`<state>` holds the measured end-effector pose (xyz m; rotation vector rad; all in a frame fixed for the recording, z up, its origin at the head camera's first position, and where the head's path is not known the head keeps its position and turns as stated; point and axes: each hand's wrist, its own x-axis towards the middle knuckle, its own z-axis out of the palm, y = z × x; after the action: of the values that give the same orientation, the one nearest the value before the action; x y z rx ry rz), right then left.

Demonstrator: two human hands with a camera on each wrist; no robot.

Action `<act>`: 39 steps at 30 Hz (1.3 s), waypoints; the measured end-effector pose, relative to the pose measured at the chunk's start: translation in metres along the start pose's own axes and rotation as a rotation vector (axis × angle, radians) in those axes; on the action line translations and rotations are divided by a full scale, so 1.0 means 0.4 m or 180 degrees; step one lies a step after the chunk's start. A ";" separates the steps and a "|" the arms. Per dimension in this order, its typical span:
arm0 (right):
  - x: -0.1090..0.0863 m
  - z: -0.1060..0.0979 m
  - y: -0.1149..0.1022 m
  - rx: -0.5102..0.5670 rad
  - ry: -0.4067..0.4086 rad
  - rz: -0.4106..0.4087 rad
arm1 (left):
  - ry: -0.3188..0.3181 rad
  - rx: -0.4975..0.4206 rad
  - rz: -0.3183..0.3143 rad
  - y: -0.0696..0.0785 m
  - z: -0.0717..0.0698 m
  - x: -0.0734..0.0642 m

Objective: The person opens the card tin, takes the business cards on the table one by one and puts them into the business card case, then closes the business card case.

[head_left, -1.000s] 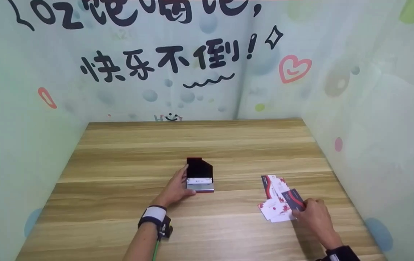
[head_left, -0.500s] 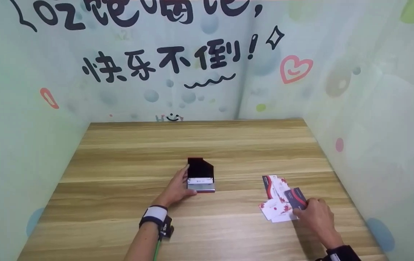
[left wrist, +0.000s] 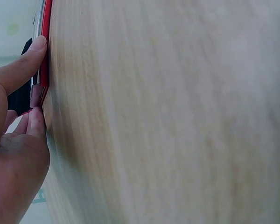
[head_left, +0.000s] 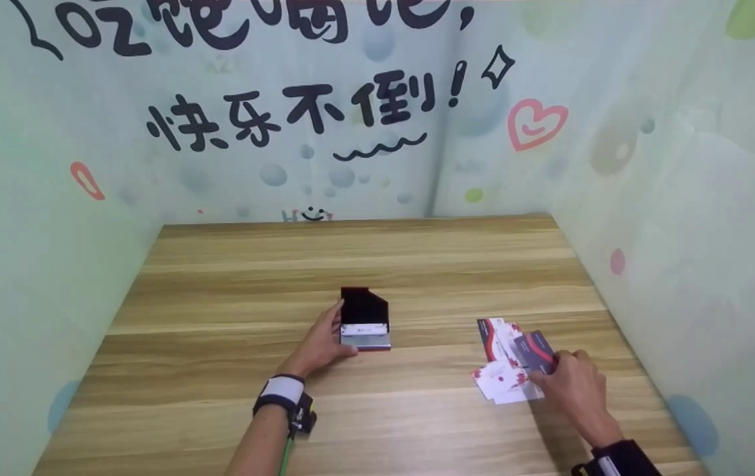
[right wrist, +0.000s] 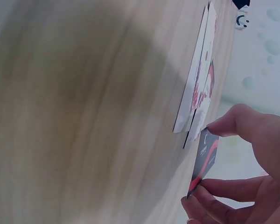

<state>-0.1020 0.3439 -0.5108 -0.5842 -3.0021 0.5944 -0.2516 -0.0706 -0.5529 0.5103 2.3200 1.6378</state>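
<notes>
A card case (head_left: 365, 307) with a black lid folded back lies mid-table, and white cards (head_left: 363, 329) show in its silver pocket. My left hand (head_left: 317, 347) holds the case by its left side, the thumb at the near edge; the left wrist view shows the case's red edge (left wrist: 45, 46) beside the thumb. Over on the right, my right hand (head_left: 572, 390) pinches a dark business card (head_left: 535, 350) with a red stripe between thumb and fingers. That card (right wrist: 206, 151) is tilted in the right wrist view, its lower corner between the fingertips.
Several white and red business cards (head_left: 502, 382) lie overlapping just left of my right hand. The wooden table (head_left: 252, 264) is bounded by a printed back wall (head_left: 377, 178) and side walls. A green cable (head_left: 284, 456) runs from the left wrist camera.
My right hand has shifted slightly away from me with the dark card, which now sits higher over the loose cards. The left hand and the case stay in place.
</notes>
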 end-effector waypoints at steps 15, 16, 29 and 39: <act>0.015 0.009 -0.043 -0.0045 0.0470 -0.0590 | 0.0018 0.0013 0.0029 -0.001 -0.001 -0.002; 0.016 0.010 -0.045 -0.0052 0.0529 -0.0647 | 0.0026 0.0043 0.0029 -0.002 -0.001 -0.002; 0.028 0.020 -0.080 -0.0143 0.0658 -0.0895 | 0.0027 0.0135 0.0006 0.000 -0.001 -0.001; 0.036 0.038 -0.108 -0.0073 0.0816 -0.1098 | 0.0052 0.0153 -0.0039 0.000 -0.002 -0.004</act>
<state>-0.1322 0.3066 -0.5093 -0.1214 -2.7736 0.4253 -0.2504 -0.0718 -0.5526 0.4935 2.3747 1.5898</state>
